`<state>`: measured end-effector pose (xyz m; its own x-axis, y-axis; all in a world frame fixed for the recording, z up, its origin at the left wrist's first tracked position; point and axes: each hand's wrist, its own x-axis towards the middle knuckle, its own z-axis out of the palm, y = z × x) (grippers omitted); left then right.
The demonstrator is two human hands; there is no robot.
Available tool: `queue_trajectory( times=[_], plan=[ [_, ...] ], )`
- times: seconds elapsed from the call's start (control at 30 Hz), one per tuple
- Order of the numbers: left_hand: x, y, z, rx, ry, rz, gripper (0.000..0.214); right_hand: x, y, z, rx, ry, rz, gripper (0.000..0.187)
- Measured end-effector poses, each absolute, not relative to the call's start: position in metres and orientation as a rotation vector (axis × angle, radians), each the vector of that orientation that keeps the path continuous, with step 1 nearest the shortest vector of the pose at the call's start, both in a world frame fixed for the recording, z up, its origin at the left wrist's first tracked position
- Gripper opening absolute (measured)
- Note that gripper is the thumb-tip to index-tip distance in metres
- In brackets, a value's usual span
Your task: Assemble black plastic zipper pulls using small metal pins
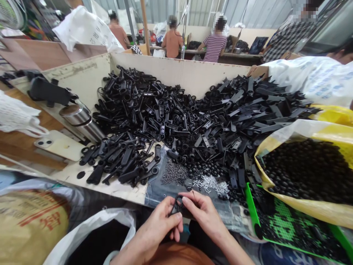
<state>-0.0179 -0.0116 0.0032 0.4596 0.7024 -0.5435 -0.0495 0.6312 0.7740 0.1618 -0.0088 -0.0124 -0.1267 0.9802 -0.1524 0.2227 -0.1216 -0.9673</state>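
The left hand (162, 224) and the right hand (202, 213) meet at the near edge of the surface (82, 79), just above the person's lap. Between them is one small black plastic part (176, 205) with a ring-shaped end. The left grip is clamped on it between thumb and fingers. The right grip is closed on its other side, with the thumb pressed against it. A thin sliver stands up by the right fingers, too small to identify.

Just beyond the hands lie a heap of dark screws (174, 176) and a scatter of silvery pins (212, 183), both on a dark plastic sheet. Behind them a large pile of black plastic arms (176, 110) fills the boarded surface from wall to wall. To the right, a yellow sack (303, 169) holds many small black round pieces, next to a green crate (249, 200).

Judging by this, the work is far from finished: only one piece is in hand, while the pile, the screws and the sack remain well stocked. No separate stack of finished pieces can be made out.

A steel flask (82, 123) and a phone (59, 145) lie at the left. A co-worker's pale sleeve (309, 79) reaches in at the far right.
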Motion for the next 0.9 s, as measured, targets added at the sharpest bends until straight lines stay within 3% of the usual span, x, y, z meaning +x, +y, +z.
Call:
queue_trajectory(
  times=[0.33, 0.63, 0.9],
  plan=[
    [-0.049, -0.033, -0.001, 0.783, 0.883, 0.231, 0.038, 0.155, -0.049, -0.013, -1.444, -1.539, 1.314, 0.036],
    [-0.035, 0.010, -0.006, 1.190, 1.510, 0.705, 0.017, 0.200, -0.008, -0.004, -1.653, -1.759, 0.806, 0.022],
    [0.013, 0.019, -0.004, 1.949, 1.491, 0.361, 0.021, 0.195, 0.002, -0.021, -1.737, -1.978, 0.551, 0.027]
  ],
)
